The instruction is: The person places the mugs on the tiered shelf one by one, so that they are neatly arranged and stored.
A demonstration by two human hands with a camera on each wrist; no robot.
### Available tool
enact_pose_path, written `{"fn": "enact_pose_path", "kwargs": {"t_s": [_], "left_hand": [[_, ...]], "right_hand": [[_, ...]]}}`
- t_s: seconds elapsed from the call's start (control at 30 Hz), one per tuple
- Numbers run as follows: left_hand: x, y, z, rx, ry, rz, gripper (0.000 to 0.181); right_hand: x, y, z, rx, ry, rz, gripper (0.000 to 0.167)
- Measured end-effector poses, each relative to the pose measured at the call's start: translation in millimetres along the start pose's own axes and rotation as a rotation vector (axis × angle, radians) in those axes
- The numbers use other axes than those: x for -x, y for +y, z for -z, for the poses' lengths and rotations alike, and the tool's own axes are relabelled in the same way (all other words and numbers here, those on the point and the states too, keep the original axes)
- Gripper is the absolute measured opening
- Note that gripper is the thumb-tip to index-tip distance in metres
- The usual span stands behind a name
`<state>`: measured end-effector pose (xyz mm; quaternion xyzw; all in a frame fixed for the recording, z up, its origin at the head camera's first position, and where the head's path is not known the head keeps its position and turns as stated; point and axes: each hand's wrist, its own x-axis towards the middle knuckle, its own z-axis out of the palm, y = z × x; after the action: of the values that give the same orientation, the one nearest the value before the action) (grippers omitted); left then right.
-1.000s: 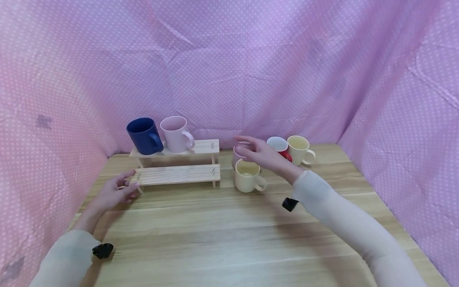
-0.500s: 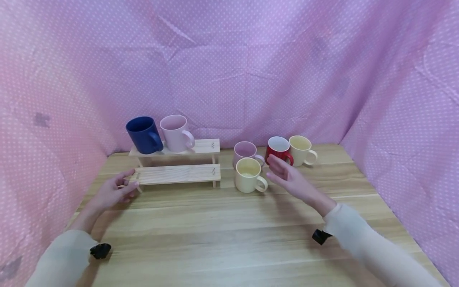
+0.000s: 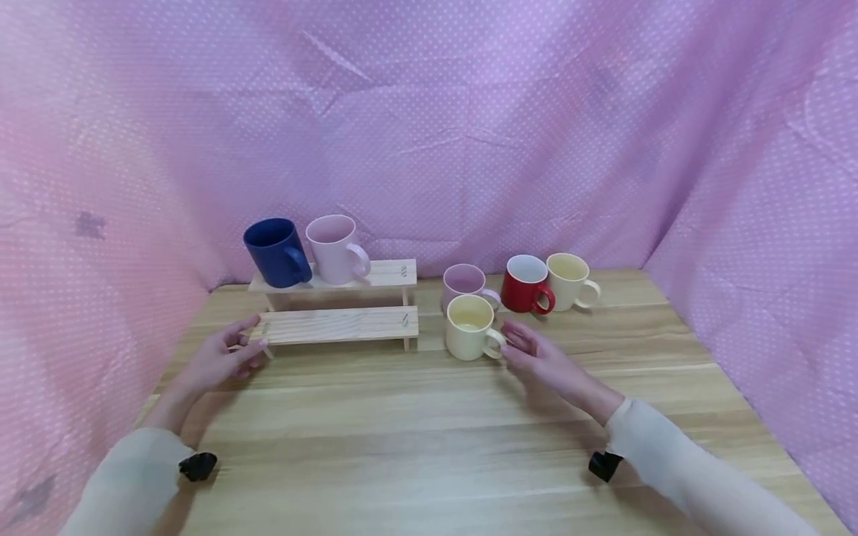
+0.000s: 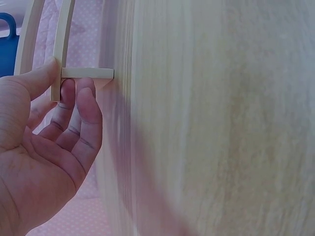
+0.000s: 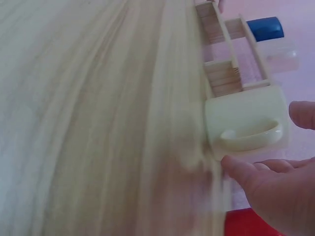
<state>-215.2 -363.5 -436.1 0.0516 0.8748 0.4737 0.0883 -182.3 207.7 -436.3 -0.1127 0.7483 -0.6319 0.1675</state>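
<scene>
My left hand [image 3: 217, 359] holds the left end of the lower wooden shelf [image 3: 342, 325]; in the left wrist view the thumb lies on the shelf board [image 4: 61, 42], with curled fingers under it. My right hand [image 3: 553, 370] is beside the handle of the front yellow mug [image 3: 465, 339], fingers relaxed and holding nothing. In the right wrist view the fingertips [image 5: 226, 162] are close to this mug [image 5: 241, 110]; whether they touch it I cannot tell. A blue mug [image 3: 278, 257] and a light pink mug [image 3: 333, 257] stand on the upper shelf [image 3: 385, 274].
Behind the front yellow mug stands a pinkish mug [image 3: 462, 281]. To the right are a red mug [image 3: 521, 290] with a white inside and another yellow mug [image 3: 565, 286]. A pink dotted curtain [image 3: 429, 149] encloses the wooden table [image 3: 402, 432].
My right hand has moved from over the pinkish mug to the right and down, beside the front yellow mug's handle. The left hand stays at the shelf end.
</scene>
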Motion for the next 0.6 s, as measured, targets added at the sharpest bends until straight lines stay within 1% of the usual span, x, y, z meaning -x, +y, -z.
{"fn": "enact_pose_path", "kwargs": {"t_s": [0.07, 0.23, 0.3, 0.37, 0.43, 0.53, 0.6], "left_hand": [[1.0, 0.0, 0.0, -0.002, 0.002, 0.0, 0.073], [0.6, 0.3, -0.9, 0.008, 0.004, 0.006, 0.073], [3.5, -1.0, 0.4, 0.017, 0.01, 0.013, 0.073], [0.9, 0.4, -2.1, 0.021, 0.007, 0.006, 0.072], [0.9, 0.7, -3.2, 0.023, 0.008, 0.008, 0.071], [1.1, 1.2, -3.0, 0.015, 0.016, 0.006, 0.071], [-0.9, 2.3, -3.1, 0.005, 0.017, 0.0, 0.071]], "right_hand": [[-3.5, 2, 0, -0.047, -0.01, -0.028, 0.07], [-6.3, 7, -3, -0.042, -0.013, -0.062, 0.058], [-7.9, 7, -7, -0.043, -0.028, -0.066, 0.054], [-6.8, 6, -7, -0.059, -0.03, -0.084, 0.052], [-7.9, 6, -8, -0.085, -0.034, -0.093, 0.052], [-11.0, 6, -11, -0.104, -0.011, -0.106, 0.053], [-11.9, 6, -11, -0.091, 0.016, -0.107, 0.052]]}}
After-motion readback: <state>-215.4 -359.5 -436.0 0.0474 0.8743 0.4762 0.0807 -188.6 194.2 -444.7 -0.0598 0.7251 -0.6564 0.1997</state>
